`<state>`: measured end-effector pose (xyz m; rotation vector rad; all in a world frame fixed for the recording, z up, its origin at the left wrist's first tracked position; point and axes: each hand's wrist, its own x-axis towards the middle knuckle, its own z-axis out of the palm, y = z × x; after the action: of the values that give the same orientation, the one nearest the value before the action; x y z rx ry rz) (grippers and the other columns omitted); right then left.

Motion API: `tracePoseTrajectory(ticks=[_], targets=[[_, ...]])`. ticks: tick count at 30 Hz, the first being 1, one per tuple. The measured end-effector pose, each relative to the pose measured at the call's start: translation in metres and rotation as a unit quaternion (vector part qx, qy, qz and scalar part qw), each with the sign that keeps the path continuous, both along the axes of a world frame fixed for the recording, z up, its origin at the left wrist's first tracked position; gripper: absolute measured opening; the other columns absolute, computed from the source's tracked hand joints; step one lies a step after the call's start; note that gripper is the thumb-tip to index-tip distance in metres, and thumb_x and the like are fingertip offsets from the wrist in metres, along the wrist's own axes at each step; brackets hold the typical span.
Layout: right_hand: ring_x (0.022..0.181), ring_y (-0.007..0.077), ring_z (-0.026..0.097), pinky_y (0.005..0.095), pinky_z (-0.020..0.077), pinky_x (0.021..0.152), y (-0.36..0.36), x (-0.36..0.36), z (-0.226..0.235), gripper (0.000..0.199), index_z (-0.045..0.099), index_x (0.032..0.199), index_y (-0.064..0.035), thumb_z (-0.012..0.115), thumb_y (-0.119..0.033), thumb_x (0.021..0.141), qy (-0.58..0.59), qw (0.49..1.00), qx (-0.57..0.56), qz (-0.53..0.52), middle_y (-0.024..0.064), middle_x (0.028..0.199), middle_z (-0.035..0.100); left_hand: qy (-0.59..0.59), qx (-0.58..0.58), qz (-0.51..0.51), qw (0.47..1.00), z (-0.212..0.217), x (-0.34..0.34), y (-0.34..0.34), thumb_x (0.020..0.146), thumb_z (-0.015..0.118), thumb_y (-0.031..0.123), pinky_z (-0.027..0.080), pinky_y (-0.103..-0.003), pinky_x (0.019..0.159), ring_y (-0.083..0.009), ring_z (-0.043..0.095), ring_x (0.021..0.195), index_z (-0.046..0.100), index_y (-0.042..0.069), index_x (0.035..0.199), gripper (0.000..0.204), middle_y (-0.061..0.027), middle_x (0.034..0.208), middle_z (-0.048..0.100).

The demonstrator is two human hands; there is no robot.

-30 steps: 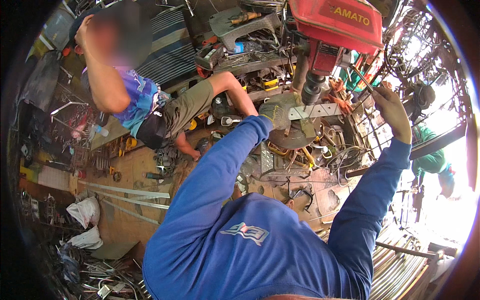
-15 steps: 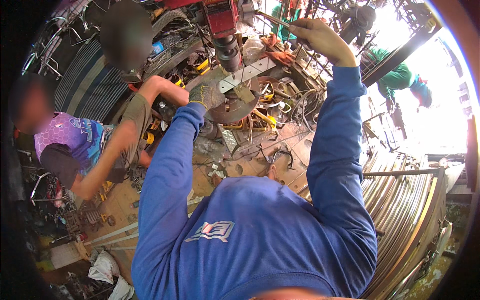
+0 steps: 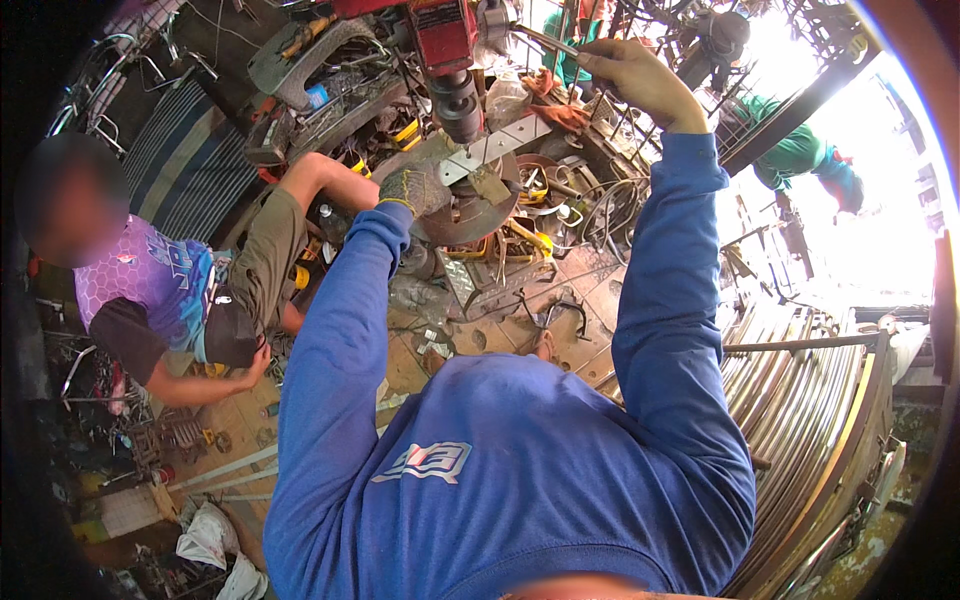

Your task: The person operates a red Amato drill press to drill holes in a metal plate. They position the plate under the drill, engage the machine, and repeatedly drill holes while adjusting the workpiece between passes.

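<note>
My left hand [image 3: 415, 190], in a grey knit glove, is closed over the near left end of a flat metal bar [image 3: 497, 147] with a row of holes. That bar lies slantwise on the round drill press table [image 3: 470, 222], below the chuck [image 3: 458, 108] of a red drill press [image 3: 438, 38]. A small rusty metal block [image 3: 489, 186] sits beside the bar. Up on the right, my bare right hand [image 3: 640, 80] has its fingers around the thin feed lever [image 3: 543, 39] of the press. The glove hides the bar's left end.
At left sits a co-worker [image 3: 160, 290] in a purple shirt, a knee close to my left forearm. Metal tubes [image 3: 800, 420] are stacked at right. Clutter with an orange glove [image 3: 560, 105] lies behind the table. Another person in green [image 3: 790, 150] is outside at far right.
The co-worker at left has lowered a forearm and leaned back slightly. A blurred round shape at upper left is gone, baring a grey metal part. My hands hold their places.
</note>
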<state>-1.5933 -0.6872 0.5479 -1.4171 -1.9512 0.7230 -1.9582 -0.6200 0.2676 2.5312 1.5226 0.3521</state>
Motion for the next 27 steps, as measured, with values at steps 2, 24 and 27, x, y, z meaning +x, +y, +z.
tracePoseTrajectory(ticks=[2,24,27], targets=[[0.077,0.0130,0.058,0.0317,0.0484,0.066,0.000,0.001,0.001,0.038,0.073,0.107,-0.0051,0.062,-0.041,0.100,-0.026,1.000,-0.006,-0.009,-0.0001,0.083,0.063,-0.012,-0.012,0.009,1.000,0.007,0.004,-0.004,0.080,0.072,0.037,0.051,-0.048,0.104,-0.0407,0.062,0.122,0.062,0.010,0.135,0.062,-0.0219,0.135,0.064],[0.065,0.0036,0.050,0.0231,0.0393,0.058,0.009,0.003,-0.014,0.037,0.067,0.131,-0.0015,0.062,-0.025,0.103,0.023,0.999,0.034,-0.009,-0.0016,0.081,0.065,0.016,-0.070,0.039,0.997,0.025,0.012,-0.007,0.078,0.068,0.018,0.049,-0.045,0.109,-0.0402,0.057,0.130,0.056,0.010,0.143,0.066,-0.0217,0.141,0.060],[0.077,0.0070,0.056,0.0263,0.0445,0.066,0.007,0.009,-0.015,0.036,0.067,0.131,-0.0017,0.062,-0.024,0.102,0.010,1.000,0.027,0.009,0.0016,0.091,0.068,-0.009,-0.025,0.007,1.000,0.027,0.014,-0.013,0.079,0.068,0.018,0.051,-0.045,0.106,-0.0398,0.060,0.127,0.059,0.010,0.140,0.062,-0.0215,0.139,0.062]])
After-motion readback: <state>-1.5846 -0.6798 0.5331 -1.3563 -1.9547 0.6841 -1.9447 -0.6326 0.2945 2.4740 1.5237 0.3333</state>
